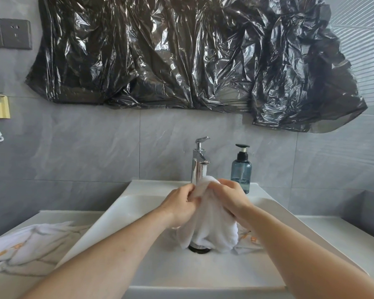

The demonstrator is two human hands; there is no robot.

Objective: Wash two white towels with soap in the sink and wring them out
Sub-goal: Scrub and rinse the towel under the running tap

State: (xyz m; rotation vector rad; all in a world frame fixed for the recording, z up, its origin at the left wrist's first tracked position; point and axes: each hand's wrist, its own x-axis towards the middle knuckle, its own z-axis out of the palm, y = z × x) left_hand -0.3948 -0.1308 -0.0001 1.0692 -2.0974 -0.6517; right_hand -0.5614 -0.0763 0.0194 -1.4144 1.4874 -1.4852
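Both hands meet over the middle of the white sink (117, 214), bunching one white towel (209, 225) between them. The left hand (179, 207) pinches the towel's upper left edge with curled fingers, and the right hand (229, 198) grips the upper right part, its fingers wrapped into the cloth. The towel's top rises just in front of the chrome faucet (198, 165), and the rest hangs down in thick folds so that its lower end rests over the drain (200, 249) in the basin floor. A bit of pale cloth with orange marks (249, 242) lies in the basin to the right of the hanging towel (mostly hidden by the right forearm, so what it is cannot be told). The second white towel (26, 247) lies crumpled on the counter to the left of the sink, with orange lettering along one fold. A blue pump soap bottle (241, 171) stands upright on the far rim of the sink, just right of the faucet. Black plastic sheeting (192, 52) covers the wall above.
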